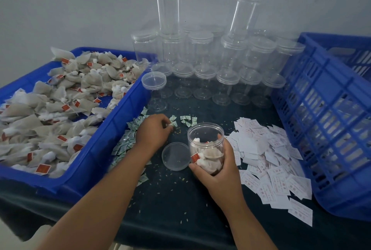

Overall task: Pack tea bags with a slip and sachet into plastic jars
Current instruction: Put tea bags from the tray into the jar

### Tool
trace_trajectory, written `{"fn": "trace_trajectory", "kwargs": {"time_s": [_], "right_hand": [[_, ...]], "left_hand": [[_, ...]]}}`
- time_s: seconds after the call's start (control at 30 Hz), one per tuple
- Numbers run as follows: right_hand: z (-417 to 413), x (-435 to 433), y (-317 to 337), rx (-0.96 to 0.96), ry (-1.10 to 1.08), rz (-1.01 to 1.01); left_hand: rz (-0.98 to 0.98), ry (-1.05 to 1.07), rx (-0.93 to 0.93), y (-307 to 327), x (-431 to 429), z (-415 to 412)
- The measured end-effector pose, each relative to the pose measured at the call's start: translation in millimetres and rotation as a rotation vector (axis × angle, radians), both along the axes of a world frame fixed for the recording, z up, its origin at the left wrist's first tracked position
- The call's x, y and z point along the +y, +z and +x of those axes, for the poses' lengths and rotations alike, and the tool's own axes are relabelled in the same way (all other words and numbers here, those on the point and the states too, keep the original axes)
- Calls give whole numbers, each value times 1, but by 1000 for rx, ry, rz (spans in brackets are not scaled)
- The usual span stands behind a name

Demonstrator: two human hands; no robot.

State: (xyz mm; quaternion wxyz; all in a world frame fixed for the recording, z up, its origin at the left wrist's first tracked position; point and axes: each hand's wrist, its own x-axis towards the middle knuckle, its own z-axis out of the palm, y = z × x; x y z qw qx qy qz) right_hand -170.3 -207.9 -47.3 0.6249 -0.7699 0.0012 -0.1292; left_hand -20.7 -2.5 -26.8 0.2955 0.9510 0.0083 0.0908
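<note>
My left hand [153, 129] is curled over the scatter of green sachets [128, 133] on the dark tabletop [170, 199], fingertips pinching one sachet [173, 125] at the pile's far edge. My right hand [217, 169] is wrapped round the lower half of an open jar [205, 135], thumb on the near side. I cannot tell whether its base rests on the tabletop. Several tea bags [210, 156] with red tags lie inside it, filling the bottom half. Its lid [176, 156] lies flat just left of the jar, between my two wrists.

To my left a blue tray [112, 129] is heaped with loose bags [60, 105]. A spread of white slips [269, 153] lies to the right of the jar, reaching up to a blue crate [321, 109]. Against the wall behind, empty jars [200, 53] are stacked in rows, and one capped jar [154, 87] stands apart, just beside the tray's corner. Small grains are strewn over the tabletop near the lid.
</note>
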Motion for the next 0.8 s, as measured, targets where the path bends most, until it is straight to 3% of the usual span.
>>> {"fn": "trace_trajectory", "kwargs": {"time_s": [0.1, 0.2, 0.3, 0.37, 0.53, 0.6, 0.7, 0.8], "right_hand": [[2, 0, 0, -14, 7, 4], [3, 0, 0, -43, 8, -4], [1, 1, 3, -78, 8, 26], [-2, 2, 4, -109, 12, 51], [-7, 1, 3, -181, -3, 95], [-8, 1, 4, -209, -70, 133], [-10, -3, 4, -235, -136, 169], [-14, -6, 3, -261, -141, 163]], "left_hand": [[-252, -41, -13, 22, -4, -11], [-394, -309, -13, 63, -7, -28], [-223, -702, 130, 98, -17, -46], [-97, -779, 216, 107, -27, -50], [-43, -677, 230, 109, -49, -56], [-291, -630, 198, 107, -61, -59], [-668, -379, 195, 81, -83, -52], [-489, -342, 324, 38, -101, -41]]}}
